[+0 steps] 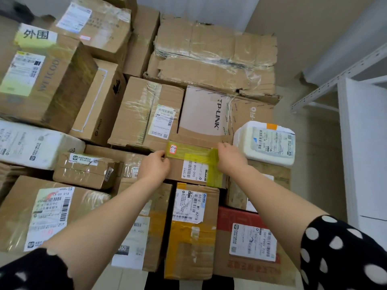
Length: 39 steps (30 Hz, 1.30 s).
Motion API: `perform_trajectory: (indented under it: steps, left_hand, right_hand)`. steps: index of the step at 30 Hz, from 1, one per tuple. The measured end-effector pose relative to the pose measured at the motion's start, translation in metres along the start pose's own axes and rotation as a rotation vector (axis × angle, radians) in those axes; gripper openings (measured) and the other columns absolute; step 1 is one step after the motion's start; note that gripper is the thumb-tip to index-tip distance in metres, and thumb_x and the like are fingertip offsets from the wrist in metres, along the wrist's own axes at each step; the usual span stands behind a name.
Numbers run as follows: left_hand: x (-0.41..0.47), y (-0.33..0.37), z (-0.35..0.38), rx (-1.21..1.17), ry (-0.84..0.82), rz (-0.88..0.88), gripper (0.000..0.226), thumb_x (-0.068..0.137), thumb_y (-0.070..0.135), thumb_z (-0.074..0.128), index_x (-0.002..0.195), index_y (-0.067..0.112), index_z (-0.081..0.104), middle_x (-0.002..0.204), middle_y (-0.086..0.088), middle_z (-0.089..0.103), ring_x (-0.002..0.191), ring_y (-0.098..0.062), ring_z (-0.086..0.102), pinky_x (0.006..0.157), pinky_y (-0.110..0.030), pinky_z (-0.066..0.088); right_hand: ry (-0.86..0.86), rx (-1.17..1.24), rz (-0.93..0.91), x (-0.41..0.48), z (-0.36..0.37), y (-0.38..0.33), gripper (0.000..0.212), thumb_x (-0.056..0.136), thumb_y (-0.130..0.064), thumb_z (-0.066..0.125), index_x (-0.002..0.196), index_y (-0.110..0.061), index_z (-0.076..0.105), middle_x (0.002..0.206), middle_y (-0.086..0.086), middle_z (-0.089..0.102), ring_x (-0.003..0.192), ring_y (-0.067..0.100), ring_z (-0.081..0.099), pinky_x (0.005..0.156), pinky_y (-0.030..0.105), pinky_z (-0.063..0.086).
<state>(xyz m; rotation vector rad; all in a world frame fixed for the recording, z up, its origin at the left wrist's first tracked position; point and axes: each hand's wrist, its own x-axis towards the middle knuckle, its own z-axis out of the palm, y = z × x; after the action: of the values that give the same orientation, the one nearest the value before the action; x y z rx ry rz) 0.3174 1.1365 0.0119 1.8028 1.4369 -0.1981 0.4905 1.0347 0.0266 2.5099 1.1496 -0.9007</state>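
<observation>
Ok, left hand (156, 164) curls round the box (194, 164) at its left edge, right hand (230, 158) grips the right edge. Box sits in front of the TP-Link carton (205, 114), just beside the foam parcel (266, 143). Lift straight up and level so the neighbours don't shift.

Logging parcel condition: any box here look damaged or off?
The large flat carton at the back is crushed, its front edge and right corner torn. The yellow-taped box gripped by the left hand and right hand looks intact.
</observation>
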Motion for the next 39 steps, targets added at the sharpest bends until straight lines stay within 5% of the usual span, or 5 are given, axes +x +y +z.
perform_trajectory:
  steps: [4,7,12,25,39]
  left_hand:
    - [-0.016,0.039,-0.014,0.142,-0.009,0.138,0.045,0.096,0.027,0.047,0.141,0.023,0.045,0.14,-0.003,0.052,0.124,-0.027,0.05,0.094,-0.038,0.043]
    - [-0.038,0.078,-0.024,0.289,-0.038,0.334,0.05,0.096,0.03,0.044,0.145,0.022,0.039,0.146,-0.002,0.044,0.131,-0.025,0.042,0.104,-0.039,0.039]
    - [-0.088,0.129,-0.034,0.634,-0.015,0.642,0.052,0.096,0.039,0.04,0.146,0.027,0.032,0.15,0.001,0.035,0.14,-0.021,0.026,0.115,-0.042,0.014]
    - [-0.363,0.21,0.064,0.832,-0.126,1.362,0.051,0.096,0.043,0.04,0.144,0.025,0.037,0.146,-0.002,0.042,0.135,-0.022,0.035,0.111,-0.035,0.026]
    - [-0.809,0.073,0.184,0.799,-0.46,1.999,0.054,0.099,0.041,0.038,0.149,0.023,0.029,0.154,-0.007,0.029,0.139,-0.027,0.03,0.109,-0.037,0.03]
  right_hand:
    - [0.078,0.038,0.005,-0.034,-0.014,0.011,0.062,0.087,-0.003,0.049,0.145,-0.009,0.028,0.144,0.01,0.037,0.131,0.029,0.038,0.106,0.039,0.034]
    - [0.138,-0.016,0.061,-0.068,-0.027,0.023,0.051,0.09,-0.017,0.048,0.139,-0.012,0.034,0.138,0.007,0.044,0.131,0.027,0.037,0.116,0.047,0.011]
    - [0.21,0.031,0.194,-0.136,-0.047,0.049,0.056,0.095,-0.041,0.042,0.143,-0.015,0.031,0.148,0.006,0.034,0.141,0.023,0.025,0.115,0.052,-0.007]
    - [0.499,0.356,0.651,-0.443,0.032,0.163,0.053,0.103,-0.044,0.017,0.145,-0.015,0.032,0.154,0.007,0.028,0.146,0.021,0.015,0.117,0.047,-0.007]
    - [0.736,0.535,1.382,-0.875,0.253,0.163,0.058,0.101,-0.048,0.024,0.144,-0.01,0.032,0.152,0.014,0.029,0.142,0.027,0.021,0.117,0.041,0.007]
